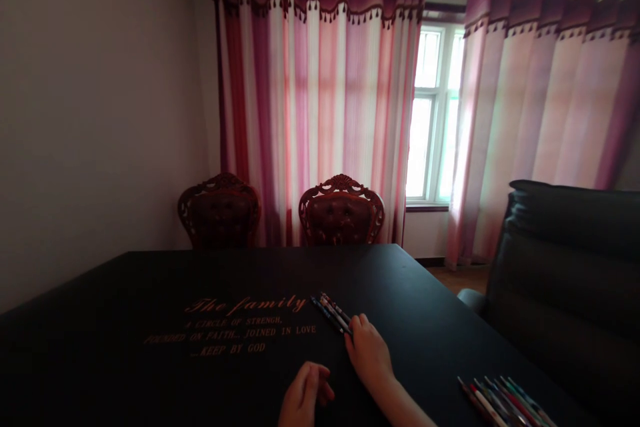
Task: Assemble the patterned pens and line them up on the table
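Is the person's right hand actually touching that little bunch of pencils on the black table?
Touching: the head view shows the right hand against the near ends of the pencils, with no gap.

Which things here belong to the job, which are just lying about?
Belongs: right hand on pencil bundle; left hand, empty; second pencil pile.

Lying about: black table with gold lettering; carved chair; black armchair; curtains.
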Motion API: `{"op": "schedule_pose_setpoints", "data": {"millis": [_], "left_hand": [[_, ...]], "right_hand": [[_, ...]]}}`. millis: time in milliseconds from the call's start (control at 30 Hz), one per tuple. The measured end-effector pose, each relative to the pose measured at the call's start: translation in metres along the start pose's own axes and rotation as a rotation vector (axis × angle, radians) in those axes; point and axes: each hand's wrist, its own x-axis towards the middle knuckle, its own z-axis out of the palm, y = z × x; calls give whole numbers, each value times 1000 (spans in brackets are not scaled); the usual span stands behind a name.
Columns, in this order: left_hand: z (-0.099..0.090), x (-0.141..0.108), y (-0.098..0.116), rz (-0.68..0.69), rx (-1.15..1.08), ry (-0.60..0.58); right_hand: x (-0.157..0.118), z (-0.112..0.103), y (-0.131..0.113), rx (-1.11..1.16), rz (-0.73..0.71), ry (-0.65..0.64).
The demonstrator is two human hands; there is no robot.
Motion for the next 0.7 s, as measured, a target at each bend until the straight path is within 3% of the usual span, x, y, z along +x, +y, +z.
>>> {"op": "schedule_pose_setpoints", "data": {"millis": [133,400,567,700], "left_hand": [[1,3,-11,22,23,-35],[0,-1,-1,40,49,-8],[3,4,-16,63,-16,179],[4,10,-27,87,-98,267]], "right_hand": [[0,3,7,94,37,27],[10,-14,25,444,159,75],[0,-33,34,708,223,38],[-31,-24,35,977,283,-148]]}}
